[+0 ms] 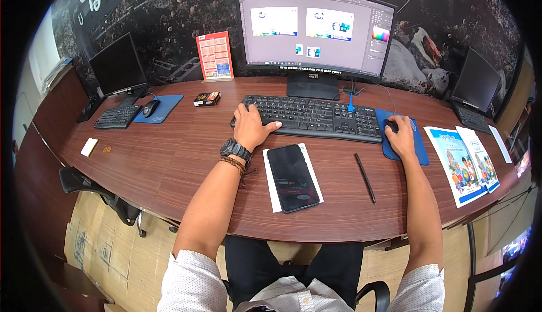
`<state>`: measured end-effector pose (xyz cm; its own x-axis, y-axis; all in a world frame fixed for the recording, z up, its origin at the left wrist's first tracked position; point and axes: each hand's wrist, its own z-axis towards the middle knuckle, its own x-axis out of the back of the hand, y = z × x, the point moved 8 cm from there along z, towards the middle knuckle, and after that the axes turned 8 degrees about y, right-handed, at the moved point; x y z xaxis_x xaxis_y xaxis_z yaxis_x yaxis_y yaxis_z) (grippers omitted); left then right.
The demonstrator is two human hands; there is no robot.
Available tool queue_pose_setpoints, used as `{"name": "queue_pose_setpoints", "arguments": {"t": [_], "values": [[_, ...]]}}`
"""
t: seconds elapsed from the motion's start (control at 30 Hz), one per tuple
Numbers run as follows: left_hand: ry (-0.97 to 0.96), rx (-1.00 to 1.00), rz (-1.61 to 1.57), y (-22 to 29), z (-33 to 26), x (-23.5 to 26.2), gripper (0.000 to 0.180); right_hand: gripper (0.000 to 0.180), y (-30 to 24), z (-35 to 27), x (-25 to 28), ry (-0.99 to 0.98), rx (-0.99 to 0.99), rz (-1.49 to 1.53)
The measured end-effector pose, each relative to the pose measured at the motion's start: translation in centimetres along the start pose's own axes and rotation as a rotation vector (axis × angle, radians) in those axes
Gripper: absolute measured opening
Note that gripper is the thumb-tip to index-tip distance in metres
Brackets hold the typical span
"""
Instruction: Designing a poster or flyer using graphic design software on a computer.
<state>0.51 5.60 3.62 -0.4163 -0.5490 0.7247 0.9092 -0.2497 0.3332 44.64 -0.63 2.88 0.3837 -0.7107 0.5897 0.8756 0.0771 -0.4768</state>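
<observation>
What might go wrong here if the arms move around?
The left hand, resting on the keyboard, might press a wrong key. The phone might get nudged by the nearby left forearm. The thin black pen lies loose, so a bump might make it roll.

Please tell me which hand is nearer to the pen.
Right. The right hand is on the mouse, beyond the pen and to its right; the left hand, on the keyboard, is farther, to its left.
</observation>
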Motion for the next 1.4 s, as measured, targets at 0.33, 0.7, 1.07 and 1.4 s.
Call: {"name": "queue_pose_setpoints", "arguments": {"t": [0.33, 0.7, 1.07, 1.4], "values": [[0.018, 0.005, 0.015, -0.09, 0.03, 0.07, 0.084, 0.031, 0.07, -0.01, -0.13, -0.004, 0.004, 0.012], [-0.001, 0.005, 0.031, -0.24, 0.10, -0.29, 0.086, 0.031, 0.16, -0.01, -0.10, -0.008, -0.013, -0.010], [-0.042, 0.020, 0.032, -0.32, 0.15, -0.39, 0.086, 0.030, 0.02, 0.03, -0.13, 0.009, 0.023, -0.002], [-0.030, 0.038, -0.013, -0.75, 0.05, -0.65, 0.091, 0.029, -0.09, 0.03, -0.12, 0.006, 0.010, -0.002]]}}
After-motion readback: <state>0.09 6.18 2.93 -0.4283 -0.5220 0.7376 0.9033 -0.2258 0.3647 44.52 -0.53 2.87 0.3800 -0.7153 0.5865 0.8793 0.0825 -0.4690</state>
